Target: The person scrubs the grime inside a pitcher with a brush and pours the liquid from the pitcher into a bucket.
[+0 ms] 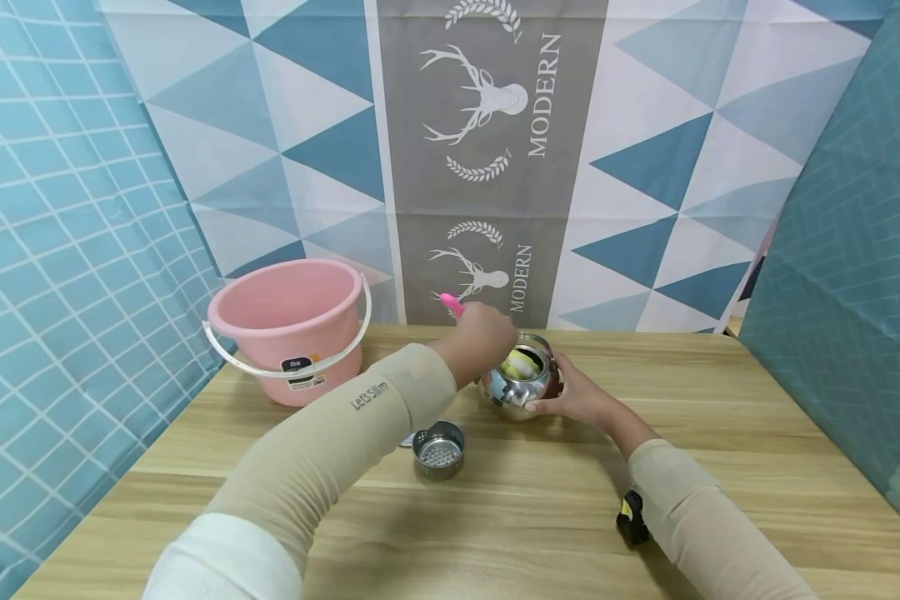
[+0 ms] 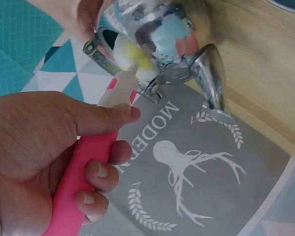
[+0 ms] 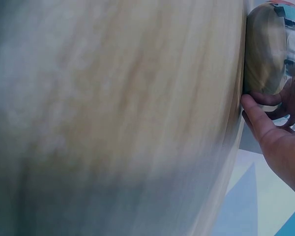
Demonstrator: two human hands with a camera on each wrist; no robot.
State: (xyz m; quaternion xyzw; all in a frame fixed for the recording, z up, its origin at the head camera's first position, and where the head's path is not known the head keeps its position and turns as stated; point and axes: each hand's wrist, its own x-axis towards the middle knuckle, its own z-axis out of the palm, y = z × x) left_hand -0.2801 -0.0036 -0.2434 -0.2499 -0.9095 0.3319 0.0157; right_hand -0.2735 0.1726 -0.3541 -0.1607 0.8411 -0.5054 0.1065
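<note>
My left hand (image 1: 483,337) grips the pink handle of a sponge brush (image 2: 81,172). Its white and yellow sponge head (image 1: 521,364) is in the mouth of a shiny metal teapot (image 1: 513,393). In the left wrist view the teapot's curved spout (image 2: 210,73) shows beside its open mouth. My right hand (image 1: 581,393) holds the teapot's right side, thumb in front and fingers behind, also seen low on the wall in the right wrist view. Left of the teapot stands a small metal strainer (image 1: 438,450). Behind the strainer, a flat piece (image 1: 407,440) is mostly hidden by my left sleeve.
A pink bucket (image 1: 292,308) with a white handle stands at the back left of the wooden table (image 1: 555,517). A black object with a yellow mark (image 1: 632,521) is by my right forearm. Patterned cloth (image 1: 270,125) hangs behind the table; blue sheets flank both sides.
</note>
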